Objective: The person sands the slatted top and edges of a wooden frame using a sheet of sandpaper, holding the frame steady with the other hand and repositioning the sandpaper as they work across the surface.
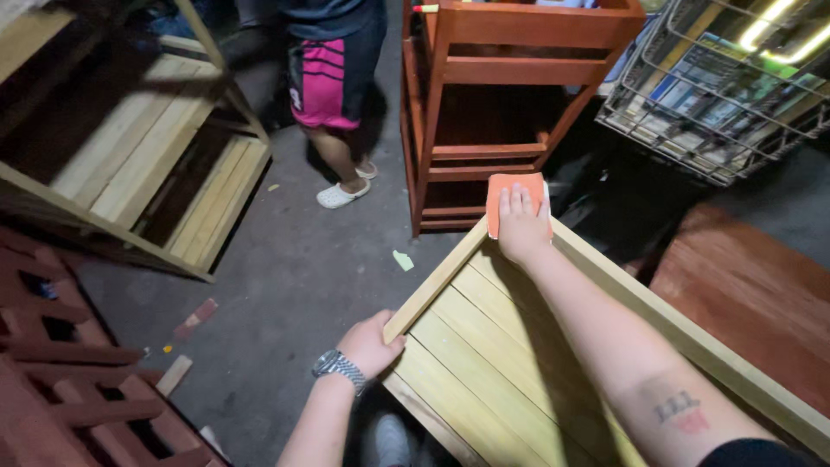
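The right hand [521, 227] lies flat, palm down, with the fingers stretched forward on an orange sanding sheet [515, 197]. It presses this sheet against the far corner of a pale wooden frame [484, 363], where two rails meet. The sheet is partly covered by the fingers, and its upper edge shows beyond the fingertips. The forearm runs along the right rail of the frame and has a small mark on the skin.

The left hand [370, 344] is closed around the near end of the left rail, the thumb on the top edge. A metal wristwatch [339, 367] sits on this wrist.

The frame is made of light, unpainted slats side by side, with a raised border. It is tilted, and the corner under the sheet is the highest point.

Just behind this corner stands a red-brown wooden rack [484, 95]. To the right of it is a wire basket [726, 95] with packets inside. On the far left there is another pale slatted frame [147, 147], and dark red slatted pieces [60, 380] lie at the lower left. Another person [333, 78] in dark and pink shorts and white shoes stands on the grey floor [285, 277] beside the rack. A small green scrap [403, 259] lies on the floor.
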Demonstrator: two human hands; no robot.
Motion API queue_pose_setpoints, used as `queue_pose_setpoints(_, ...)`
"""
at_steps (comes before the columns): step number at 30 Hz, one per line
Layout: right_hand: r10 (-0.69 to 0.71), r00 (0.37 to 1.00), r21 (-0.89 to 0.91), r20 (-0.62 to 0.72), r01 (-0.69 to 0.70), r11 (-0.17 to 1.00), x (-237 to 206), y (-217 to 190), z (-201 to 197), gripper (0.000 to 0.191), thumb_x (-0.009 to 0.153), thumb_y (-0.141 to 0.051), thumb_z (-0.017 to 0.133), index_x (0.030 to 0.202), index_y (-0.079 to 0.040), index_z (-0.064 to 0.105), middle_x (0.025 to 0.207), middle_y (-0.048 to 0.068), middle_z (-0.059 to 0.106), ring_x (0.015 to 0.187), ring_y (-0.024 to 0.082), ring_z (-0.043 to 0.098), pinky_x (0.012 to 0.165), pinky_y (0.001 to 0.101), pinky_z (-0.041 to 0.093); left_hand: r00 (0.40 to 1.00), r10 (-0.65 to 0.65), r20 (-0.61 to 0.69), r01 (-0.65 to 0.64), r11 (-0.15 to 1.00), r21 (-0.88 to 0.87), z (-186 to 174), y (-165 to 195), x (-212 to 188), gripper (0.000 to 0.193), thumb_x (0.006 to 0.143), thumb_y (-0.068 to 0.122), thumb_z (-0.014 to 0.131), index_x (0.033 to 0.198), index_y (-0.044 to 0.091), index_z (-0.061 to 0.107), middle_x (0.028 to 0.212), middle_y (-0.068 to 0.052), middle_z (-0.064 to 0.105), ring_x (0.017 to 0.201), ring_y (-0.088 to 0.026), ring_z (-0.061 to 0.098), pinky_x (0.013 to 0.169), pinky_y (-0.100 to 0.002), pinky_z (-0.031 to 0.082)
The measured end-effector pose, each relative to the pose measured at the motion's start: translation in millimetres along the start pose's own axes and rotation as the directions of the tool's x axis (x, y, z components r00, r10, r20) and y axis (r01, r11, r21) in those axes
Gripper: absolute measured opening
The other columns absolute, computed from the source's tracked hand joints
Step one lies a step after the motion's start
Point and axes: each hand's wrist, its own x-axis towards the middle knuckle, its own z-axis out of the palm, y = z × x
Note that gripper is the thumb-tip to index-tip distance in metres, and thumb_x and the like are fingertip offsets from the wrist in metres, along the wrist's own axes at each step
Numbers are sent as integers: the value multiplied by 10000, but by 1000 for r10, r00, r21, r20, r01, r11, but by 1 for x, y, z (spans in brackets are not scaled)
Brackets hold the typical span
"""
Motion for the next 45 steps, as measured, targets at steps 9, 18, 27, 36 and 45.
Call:
queue_pose_setpoints(9, -427, 902, -34, -65, 426, 904, -157, -138, 12, 831, 852, -303, 550, 1567, -25, 231, 1652, 221, 219, 1534, 369, 159, 1168, 603, 118, 995, 102, -7, -87, 805, -586, 39, -62, 48, 568, 1033, 449, 392, 1244, 38, 722, 1181, -70, 780, 1127, -173, 696, 1025, -307, 496)
queue_pose_setpoints(18, -198, 957, -215, -212, 152, 965, -68, -54, 0, 865, 851, -298, 609, 1594, -29, 257, 1647, 192, 275, 1529, 286, 240, 1159, 632, 178, 997, 69, -27, -71, 779, -622, 40, -71, 31, 581, 1031, 469, 413, 1306, 32, 680, 1324, -79, 721, 1254, -170, 628, 1092, -295, 431)
queue_pose_setpoints(27, -511, 846, 16, -151, 519, 855, -194, -161, 14, 834, 816, -215, 541, 1565, -21, 230, 1638, 219, 214, 1519, 330, 159, 1141, 645, 126, 987, -119, 103, 157, 662, -733, 32, -65, 25, 610, 1045, 522, 400, 1333, 65, 682, 1355, -88, 710, 1278, -178, 629, 1103, -314, 432)
queue_pose_setpoints(36, -48, 998, 104, 30, 45, 994, -126, -149, -18, 934, 807, -422, 611, 1560, -27, 225, 1661, 179, 172, 1537, 292, 151, 1189, 612, 113, 970, 182, 163, -58, 821, -568, 12, -73, 23, 527, 1057, 402, 369, 1378, 88, 646, 1387, -73, 683, 1295, -179, 598, 1115, -315, 418)
queue_pose_setpoints(45, -360, 923, -15, -137, 362, 932, -192, -181, -11, 725, 959, -258, 495, 1623, -46, 294, 1653, 176, 301, 1579, 323, 247, 1263, 614, 146, 873, 373, 315, -125, 794, -595, -7, -92, 22, 440, 1042, 224, 452, 1419, 49, 596, 1429, -56, 646, 1340, -156, 557, 1150, -293, 379)
